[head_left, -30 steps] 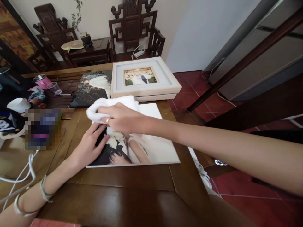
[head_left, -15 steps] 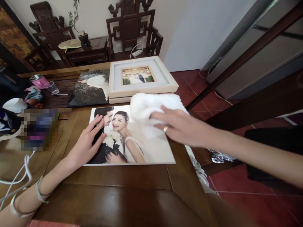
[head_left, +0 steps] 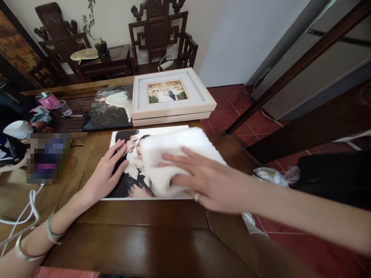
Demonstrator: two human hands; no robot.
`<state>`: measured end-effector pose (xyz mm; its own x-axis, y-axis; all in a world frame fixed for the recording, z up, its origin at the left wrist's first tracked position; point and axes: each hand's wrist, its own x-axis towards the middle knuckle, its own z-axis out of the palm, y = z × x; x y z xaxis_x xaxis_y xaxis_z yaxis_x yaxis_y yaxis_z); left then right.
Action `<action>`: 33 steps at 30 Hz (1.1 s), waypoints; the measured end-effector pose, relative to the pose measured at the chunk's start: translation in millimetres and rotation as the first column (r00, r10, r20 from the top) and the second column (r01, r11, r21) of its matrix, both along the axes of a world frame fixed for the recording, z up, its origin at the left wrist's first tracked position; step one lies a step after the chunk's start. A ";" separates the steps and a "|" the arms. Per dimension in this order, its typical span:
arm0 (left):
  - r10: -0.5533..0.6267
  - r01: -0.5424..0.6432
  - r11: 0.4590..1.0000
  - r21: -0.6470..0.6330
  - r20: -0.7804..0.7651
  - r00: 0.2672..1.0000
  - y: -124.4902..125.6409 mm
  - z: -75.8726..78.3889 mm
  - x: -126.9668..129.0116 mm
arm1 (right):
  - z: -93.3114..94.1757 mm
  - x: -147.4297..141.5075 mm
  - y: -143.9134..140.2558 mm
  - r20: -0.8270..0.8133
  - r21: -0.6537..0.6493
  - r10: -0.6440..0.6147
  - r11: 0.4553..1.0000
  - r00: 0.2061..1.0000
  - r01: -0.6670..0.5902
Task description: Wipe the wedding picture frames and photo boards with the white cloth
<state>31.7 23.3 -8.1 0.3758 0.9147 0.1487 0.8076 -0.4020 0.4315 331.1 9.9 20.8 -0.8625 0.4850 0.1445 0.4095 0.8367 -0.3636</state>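
A wedding photo print (head_left: 131, 183) of a couple lies flat on the brown wooden table (head_left: 130, 231). My left hand (head_left: 106, 170) rests on the print's left side, fingers stretched out, with nothing held. Under my right hand (head_left: 208, 181) is a fluffy white towel (head_left: 174, 141), which the hand grips and presses against the photo. The towel covers the middle and right of the print, hiding much of one pictured person. My right fingers are slightly blurred and partly sunk in the cloth.
Behind the print are a pale framed picture (head_left: 199, 90) and a dark photo panel (head_left: 110, 112). A pink cup (head_left: 48, 99), clear plastic cup (head_left: 62, 108), white bowl (head_left: 17, 129) and white cable (head_left: 32, 200) are at left. A dark wooden bar (head_left: 290, 73) slants at right.
My right hand has moved the towel left and toward me across the print, covering more of its middle. My left hand has stayed in place.
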 end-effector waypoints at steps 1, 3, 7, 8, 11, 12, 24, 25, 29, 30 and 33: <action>0.001 -0.001 1.000 0.001 -0.001 1.000 -0.2 0.3 -0.1 | 0.3 3.7 12.1 0.021 0.014 -0.020 1.000 1.000 0.019; 0.007 -0.007 1.000 0.005 0.000 1.000 -0.4 0.9 0.0 | -0.5 12.0 35.0 0.056 0.044 -0.063 0.997 0.996 0.061; 0.009 -0.009 1.000 0.008 0.001 1.000 -0.4 1.2 0.5 | -8.0 24.3 63.3 0.043 0.119 -0.142 0.983 0.989 0.136; 0.010 -0.010 1.000 0.006 -0.001 1.000 -0.3 1.0 0.6 | -11.0 25.1 64.6 0.031 0.133 -0.146 0.981 0.989 0.141; 0.013 -0.013 1.000 0.009 -0.005 1.000 0.3 0.0 0.9 | -20.7 21.5 52.3 -0.029 0.175 -0.131 0.975 0.991 0.134; 0.014 -0.014 1.000 0.012 -0.007 1.000 0.5 -0.3 1.0 | -23.3 18.9 43.3 -0.044 0.186 -0.124 0.974 0.991 0.130; 0.019 -0.019 1.000 0.011 -0.017 1.000 2.1 -3.6 1.4 | -13.8 8.0 -56.8 -0.085 0.080 0.118 0.991 0.989 -0.112; 0.014 -0.013 1.000 0.013 -0.017 1.000 2.1 -3.6 1.1 | -13.0 9.1 -49.6 -0.079 0.071 0.108 0.992 0.991 -0.102; -0.007 0.007 1.000 0.026 -0.012 1.000 1.8 -3.0 0.0 | -16.6 19.1 -2.1 -0.070 0.101 0.004 0.995 0.998 0.003; -0.012 0.012 0.999 0.030 -0.006 1.000 1.8 -2.9 -0.3 | -18.7 22.9 10.8 -0.079 0.120 -0.033 0.992 0.996 0.042; -0.014 0.014 0.999 0.030 0.000 1.000 1.6 -2.7 -1.0 | -25.3 33.6 40.0 -0.115 0.135 -0.156 0.976 0.981 0.171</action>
